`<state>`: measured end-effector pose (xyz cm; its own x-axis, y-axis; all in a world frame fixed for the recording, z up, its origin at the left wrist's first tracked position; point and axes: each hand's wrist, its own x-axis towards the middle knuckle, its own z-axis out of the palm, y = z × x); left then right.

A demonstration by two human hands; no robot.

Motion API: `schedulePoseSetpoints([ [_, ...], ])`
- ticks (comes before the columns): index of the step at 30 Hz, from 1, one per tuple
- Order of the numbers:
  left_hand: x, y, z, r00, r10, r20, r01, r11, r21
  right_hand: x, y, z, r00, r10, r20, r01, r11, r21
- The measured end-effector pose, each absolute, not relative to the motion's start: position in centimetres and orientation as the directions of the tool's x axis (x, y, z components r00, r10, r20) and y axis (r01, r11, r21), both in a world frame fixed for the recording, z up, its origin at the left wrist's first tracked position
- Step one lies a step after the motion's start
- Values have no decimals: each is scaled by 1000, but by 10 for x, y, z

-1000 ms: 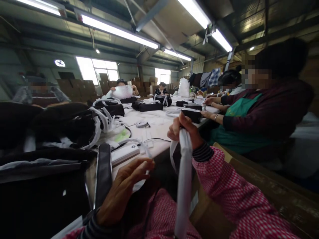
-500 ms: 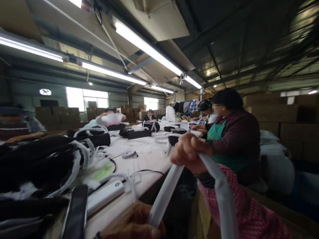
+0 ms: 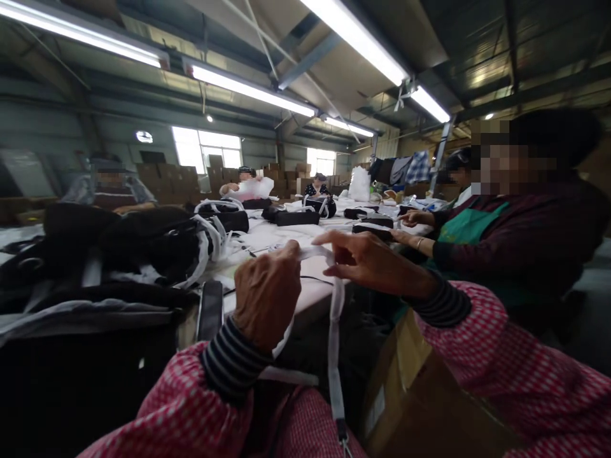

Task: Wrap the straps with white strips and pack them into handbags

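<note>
A long strap [image 3: 336, 346] in a pale white wrapping hangs down in front of me. Its lower end is black and carries a metal clasp [image 3: 344, 442]. My left hand [image 3: 267, 296] is closed in a fist on the strap's upper part, its back toward me. Close by on the right, my right hand [image 3: 370, 262] has the strap between thumb and fingers, where it bends downward. A short stretch of strap runs between both hands. Another pale length shows below my left hand; I cannot tell whether it is the same strap.
Black bags [image 3: 143, 248] with white-wrapped handles are heaped at the left. The white table [image 3: 312, 299] bears more black bags. A cardboard box [image 3: 405, 388] stands at lower right. A co-worker in a green apron [image 3: 470, 222] sits close on the right; others sit across the table.
My left hand has risen from the bottom edge to beside my right hand, shortening the strap between them. The view has turned left and tilted down, showing the strap's clasp end.
</note>
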<state>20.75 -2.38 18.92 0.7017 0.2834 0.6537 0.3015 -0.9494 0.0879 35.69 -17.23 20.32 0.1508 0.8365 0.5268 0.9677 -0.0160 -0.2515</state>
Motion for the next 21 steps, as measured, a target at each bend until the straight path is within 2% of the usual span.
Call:
schedulePoseSetpoints([
  [1, 209, -27, 194, 694, 295, 657, 323, -943, 83, 355, -166, 200, 113, 841, 530, 980, -6, -198],
  [3, 212, -26, 199, 706, 304, 640, 263, -951, 163, 355, -157, 193, 67, 827, 558, 989, 17, -145],
  [5, 212, -16, 196, 821, 251, 513, 30, -916, 400, 362, -155, 189, 71, 768, 636, 994, -3, -108],
  [7, 211, -1, 182, 949, 114, 293, -154, -642, 751, 377, -158, 187, 91, 693, 715, 995, -83, -46],
  [8, 210, 5, 171, 982, 26, 189, -158, -442, 883, 387, -160, 188, 100, 655, 749, 991, -134, -15],
  [9, 210, 10, 157, 993, -25, 116, -119, -262, 958, 399, -162, 189, 110, 611, 784, 982, -189, 10],
  [11, 210, 16, 123, 995, -100, 12, -20, -72, 997, 427, -168, 193, 136, 499, 856, 951, -309, 29],
  [13, 210, 16, 91, 980, -194, -50, 47, -21, 999, 456, -175, 196, 199, 390, 899, 898, -439, -8],
  [15, 206, 14, 69, 974, -219, -51, 58, 26, 998, 482, -183, 195, 353, 366, 861, 804, -589, -80],
  [18, 193, 15, 68, 988, -152, -1, 15, 95, 995, 505, -195, 181, 588, 454, 669, 682, -723, -109],
  [21, 181, 17, 99, 998, -54, 38, -30, 146, 989, 495, -199, 163, 608, 657, 446, 758, -648, -79],
])
